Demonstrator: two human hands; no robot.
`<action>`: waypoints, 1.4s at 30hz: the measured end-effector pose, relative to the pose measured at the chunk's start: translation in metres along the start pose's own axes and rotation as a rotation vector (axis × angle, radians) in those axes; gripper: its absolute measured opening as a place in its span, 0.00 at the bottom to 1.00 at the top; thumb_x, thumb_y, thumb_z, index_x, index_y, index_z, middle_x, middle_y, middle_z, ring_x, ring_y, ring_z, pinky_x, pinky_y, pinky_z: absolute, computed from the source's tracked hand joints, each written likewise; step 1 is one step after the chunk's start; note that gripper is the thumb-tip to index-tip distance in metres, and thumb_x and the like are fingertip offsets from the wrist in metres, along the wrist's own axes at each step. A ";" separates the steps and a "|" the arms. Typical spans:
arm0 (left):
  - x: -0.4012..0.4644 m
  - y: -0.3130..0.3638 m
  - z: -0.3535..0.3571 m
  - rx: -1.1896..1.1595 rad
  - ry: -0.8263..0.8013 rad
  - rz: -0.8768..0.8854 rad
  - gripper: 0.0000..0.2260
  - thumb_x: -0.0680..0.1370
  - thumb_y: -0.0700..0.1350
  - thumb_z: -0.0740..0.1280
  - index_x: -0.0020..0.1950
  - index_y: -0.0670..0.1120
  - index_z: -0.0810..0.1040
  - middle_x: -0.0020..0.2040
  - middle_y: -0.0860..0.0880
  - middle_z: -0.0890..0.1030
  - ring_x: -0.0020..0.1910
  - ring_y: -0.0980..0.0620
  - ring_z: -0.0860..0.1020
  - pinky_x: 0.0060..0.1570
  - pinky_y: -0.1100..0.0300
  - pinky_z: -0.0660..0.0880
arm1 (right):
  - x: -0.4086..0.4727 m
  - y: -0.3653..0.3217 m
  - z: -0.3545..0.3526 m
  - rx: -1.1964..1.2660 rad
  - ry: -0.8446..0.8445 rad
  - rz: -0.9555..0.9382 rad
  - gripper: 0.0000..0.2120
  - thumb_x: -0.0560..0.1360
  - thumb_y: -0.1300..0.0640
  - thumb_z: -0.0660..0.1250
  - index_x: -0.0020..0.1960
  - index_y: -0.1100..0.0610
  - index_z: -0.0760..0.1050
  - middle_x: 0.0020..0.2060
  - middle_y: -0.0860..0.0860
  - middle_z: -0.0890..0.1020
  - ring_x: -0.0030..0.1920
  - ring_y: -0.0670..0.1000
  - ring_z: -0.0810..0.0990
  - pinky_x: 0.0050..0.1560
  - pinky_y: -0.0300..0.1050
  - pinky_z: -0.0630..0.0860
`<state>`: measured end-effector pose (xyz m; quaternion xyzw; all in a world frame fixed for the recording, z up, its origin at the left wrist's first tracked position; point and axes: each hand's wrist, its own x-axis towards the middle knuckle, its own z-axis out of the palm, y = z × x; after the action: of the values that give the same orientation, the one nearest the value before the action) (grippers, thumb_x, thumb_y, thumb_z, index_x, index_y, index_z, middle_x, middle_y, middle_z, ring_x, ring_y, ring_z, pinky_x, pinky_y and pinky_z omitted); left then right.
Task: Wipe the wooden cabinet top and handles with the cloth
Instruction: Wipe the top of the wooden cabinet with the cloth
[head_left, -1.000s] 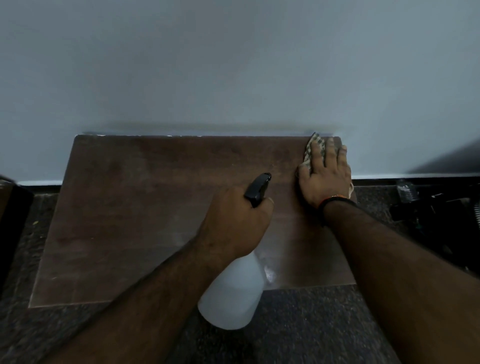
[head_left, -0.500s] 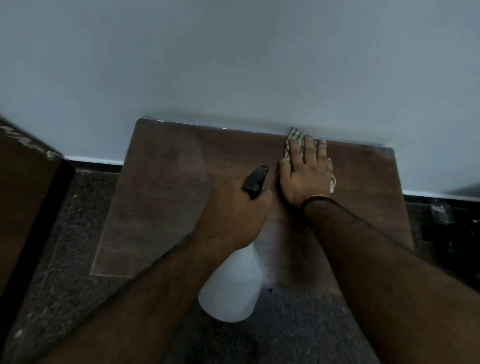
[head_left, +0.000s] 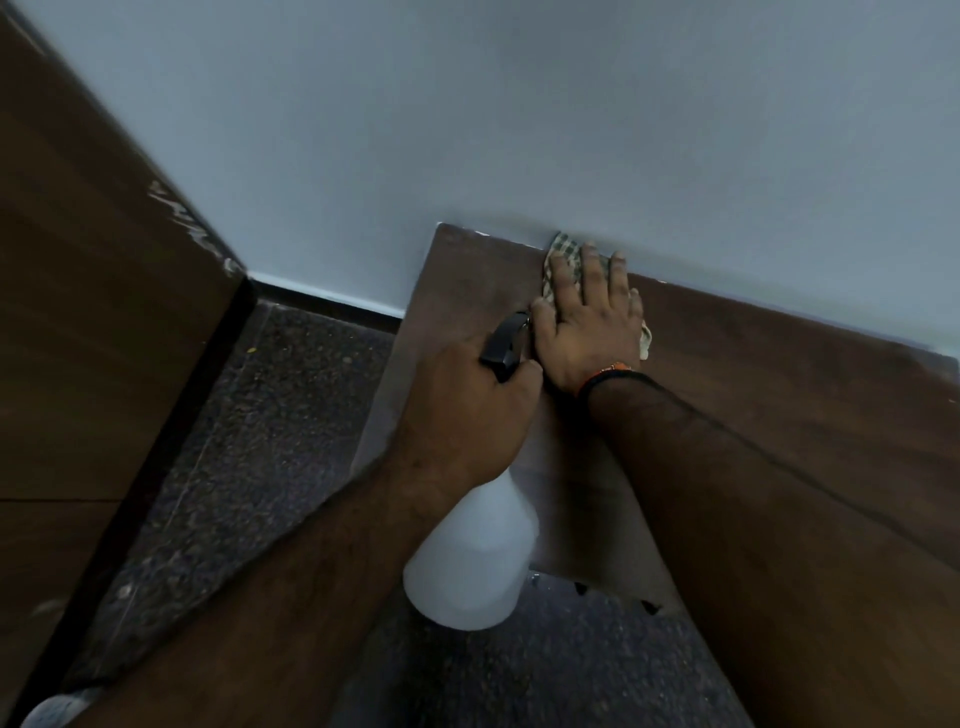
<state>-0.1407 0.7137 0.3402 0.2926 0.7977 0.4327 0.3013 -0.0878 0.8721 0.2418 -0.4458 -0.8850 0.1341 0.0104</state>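
Note:
The wooden cabinet top (head_left: 779, 374) is a dark brown slab against the grey wall. My right hand (head_left: 587, 317) lies flat on a checked cloth (head_left: 563, 247), pressing it onto the top at the back edge, near the left rear corner. Only the cloth's edges show around the fingers. My left hand (head_left: 467, 410) grips a white spray bottle (head_left: 475, 561) by its black trigger head (head_left: 506, 338), held over the cabinet's front left part. The handles are out of sight.
A tall dark wooden panel (head_left: 88, 312) stands at the left, with a strip of speckled stone floor (head_left: 249, 441) between it and the cabinet. The grey wall (head_left: 519, 114) runs right behind the cabinet top.
My right hand has slid the cloth leftward along the back edge, from the right rear corner toward the left rear corner. The view has swung left, showing the wooden panel. My left hand still holds the bottle.

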 end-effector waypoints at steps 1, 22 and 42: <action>0.001 -0.004 -0.005 -0.001 0.008 -0.005 0.18 0.77 0.43 0.67 0.27 0.49 0.70 0.21 0.55 0.76 0.23 0.57 0.74 0.23 0.70 0.66 | 0.003 -0.009 0.002 -0.005 -0.007 -0.017 0.28 0.80 0.42 0.51 0.79 0.44 0.50 0.80 0.50 0.49 0.80 0.58 0.42 0.78 0.62 0.45; -0.006 -0.031 -0.061 0.033 0.123 -0.047 0.17 0.77 0.45 0.67 0.28 0.48 0.68 0.25 0.51 0.74 0.28 0.50 0.79 0.29 0.61 0.68 | 0.001 -0.078 0.022 -0.099 -0.130 -0.530 0.26 0.80 0.41 0.47 0.78 0.40 0.52 0.80 0.46 0.52 0.80 0.54 0.45 0.77 0.62 0.51; -0.049 0.009 0.027 0.075 0.032 -0.035 0.16 0.80 0.45 0.66 0.31 0.48 0.71 0.26 0.49 0.74 0.27 0.52 0.73 0.26 0.69 0.69 | -0.061 -0.004 0.010 -0.067 -0.132 -0.520 0.30 0.79 0.38 0.52 0.79 0.43 0.50 0.80 0.49 0.49 0.80 0.58 0.43 0.78 0.62 0.44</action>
<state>-0.0871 0.6959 0.3475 0.2829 0.8232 0.4018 0.2846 -0.0554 0.8194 0.2394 -0.1937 -0.9725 0.1264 -0.0280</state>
